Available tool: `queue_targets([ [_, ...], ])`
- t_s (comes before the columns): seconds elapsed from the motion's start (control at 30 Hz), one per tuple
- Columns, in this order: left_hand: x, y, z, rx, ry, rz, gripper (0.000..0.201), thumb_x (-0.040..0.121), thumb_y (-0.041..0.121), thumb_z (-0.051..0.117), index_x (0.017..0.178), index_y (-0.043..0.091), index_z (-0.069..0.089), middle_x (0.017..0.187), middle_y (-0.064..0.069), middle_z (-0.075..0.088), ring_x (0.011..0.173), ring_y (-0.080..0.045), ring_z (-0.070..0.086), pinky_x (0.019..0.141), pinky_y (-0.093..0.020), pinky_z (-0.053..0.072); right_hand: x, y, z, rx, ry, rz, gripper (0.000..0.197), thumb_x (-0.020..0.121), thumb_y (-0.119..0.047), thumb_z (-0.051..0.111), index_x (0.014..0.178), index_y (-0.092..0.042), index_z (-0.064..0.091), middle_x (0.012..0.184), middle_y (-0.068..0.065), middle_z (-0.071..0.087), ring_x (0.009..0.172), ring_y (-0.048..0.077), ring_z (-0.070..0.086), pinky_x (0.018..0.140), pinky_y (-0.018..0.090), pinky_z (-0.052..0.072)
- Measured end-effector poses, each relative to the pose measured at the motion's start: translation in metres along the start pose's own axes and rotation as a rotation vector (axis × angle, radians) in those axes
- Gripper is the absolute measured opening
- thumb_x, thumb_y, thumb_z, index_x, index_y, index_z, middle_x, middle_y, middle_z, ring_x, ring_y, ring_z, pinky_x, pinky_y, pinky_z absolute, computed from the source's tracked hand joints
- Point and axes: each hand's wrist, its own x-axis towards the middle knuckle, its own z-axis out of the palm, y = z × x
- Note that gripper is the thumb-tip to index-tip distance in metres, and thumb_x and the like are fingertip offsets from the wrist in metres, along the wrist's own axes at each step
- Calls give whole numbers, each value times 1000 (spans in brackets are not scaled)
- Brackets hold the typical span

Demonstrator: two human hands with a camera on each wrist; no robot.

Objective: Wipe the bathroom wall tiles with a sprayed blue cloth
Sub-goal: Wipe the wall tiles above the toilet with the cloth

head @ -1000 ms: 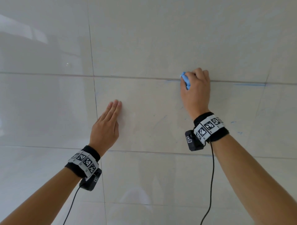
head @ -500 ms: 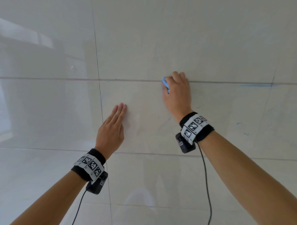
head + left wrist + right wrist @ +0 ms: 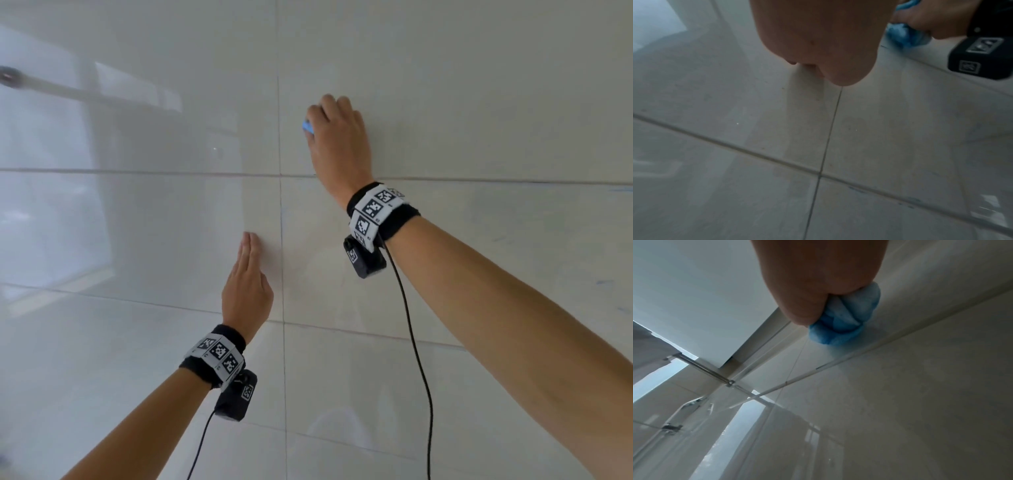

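Large glossy pale wall tiles (image 3: pixel 445 85) with thin grout lines fill the head view. My right hand (image 3: pixel 334 137) grips a bunched blue cloth (image 3: pixel 307 126) and presses it on the upper tile, just right of the vertical grout line. The right wrist view shows the blue cloth (image 3: pixel 844 319) wadded under the curled fingers and touching the tile. In the left wrist view the cloth (image 3: pixel 904 34) shows at the top right. My left hand (image 3: pixel 248 274) lies flat on the tile below, fingers straight and together, left of the vertical grout line.
A metal rail (image 3: pixel 68 90) crosses the upper left, near a bright reflected opening. Faint blue marks (image 3: pixel 604 282) sit on the tiles at the right. Black cables (image 3: pixel 418 359) hang from both wrist cameras. The right wrist view shows the rail bracket (image 3: pixel 729 382) against the wall.
My right hand has slid the cloth left along the horizontal grout line and then up onto the tile above it. The left hand has stayed flat on the wall.
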Motion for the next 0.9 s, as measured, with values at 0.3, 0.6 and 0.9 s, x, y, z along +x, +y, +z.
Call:
queue_targets([
  [0.3, -19, -39, -3, 1, 4, 31, 82, 93, -9, 41, 166, 24, 22, 172, 7, 22, 129, -27, 63, 82, -30, 59, -108, -81, 60, 156, -159, -309, 16, 77, 0, 74, 88, -7, 64, 91, 12, 61, 88, 31, 53, 77, 41, 42],
  [0.6, -48, -59, -6, 60, -110, -51, 79, 94, -9, 42, 165, 19, 24, 171, 4, 22, 140, -24, 54, 86, -34, 60, -111, -65, 63, 51, -57, -457, 14, 77, -2, 63, 88, -9, 65, 94, 16, 67, 96, 32, 46, 81, 44, 38],
  [0.9, -60, -46, -6, 47, -130, -77, 75, 95, -9, 39, 164, 16, 27, 171, 1, 26, 156, -14, 28, 111, -37, 50, -126, -75, 54, 98, -148, -349, 24, 67, 4, 82, 83, -6, 66, 90, 17, 66, 95, 33, 48, 81, 44, 38],
])
